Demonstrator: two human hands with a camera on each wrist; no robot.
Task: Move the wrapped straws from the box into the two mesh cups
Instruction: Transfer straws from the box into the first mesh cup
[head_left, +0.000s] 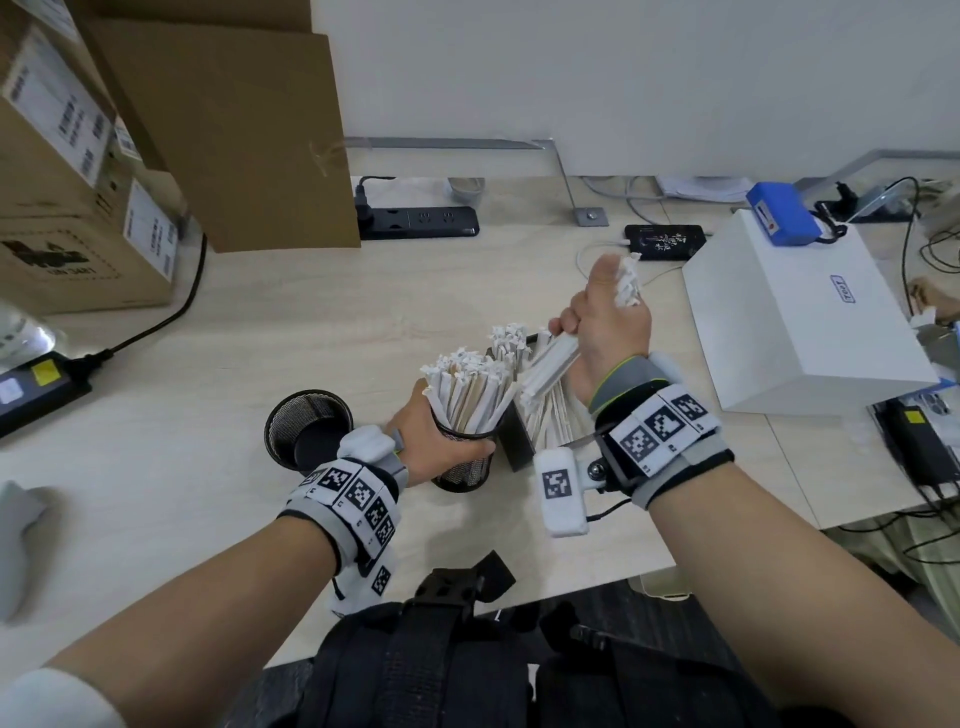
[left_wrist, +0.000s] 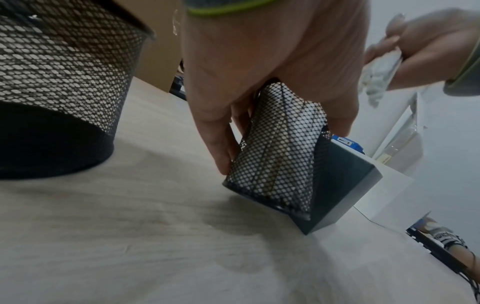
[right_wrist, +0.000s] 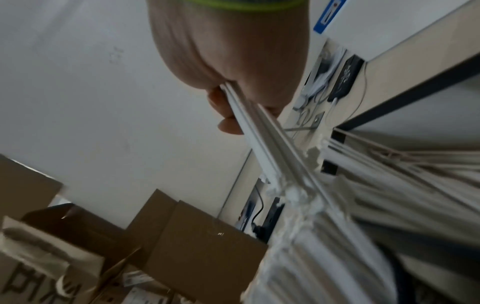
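Pale wood-grain surface (head_left: 218, 374) runs out in front of you to a white wall, with stacked cardboard boxes (head_left: 78, 171) at the far left, a black power strip (head_left: 421, 221) along the back edge and a smooth white box (head_left: 795, 322) with a blue device on top to your right. From the head view, your left hand (head_left: 431, 441) wraps its grip round a black mesh cup (head_left: 465, 465) packed with paper-wrapped straws (head_left: 470, 387), their crimped white ends fanning upward. A second mesh cup (head_left: 306, 428), round and holding no straws, stands just left of that wrist. Your right hand (head_left: 610, 322) is raised above the dark straw box (head_left: 514, 441), its grip clenched on a bundle of wrapped straws (head_left: 553, 361) that slants down toward the box, frayed ends poking out past your thumb. More straws lie flat in the box, partly hidden by your right wrist. From the left wrist view, your left hand (left_wrist: 272, 57) presses the filled cup (left_wrist: 275, 156) tilted against the box's matte dark wall (left_wrist: 345, 183), the cup's base edge on the surface; straws show pale through the fine hexagonal mesh. The other cup (left_wrist: 59, 82) looms close at the left. From the right wrist view, your fingers (right_wrist: 223, 109) pinch the flat white bundle (right_wrist: 270, 144), which reaches down to the blurred mass of straws below.
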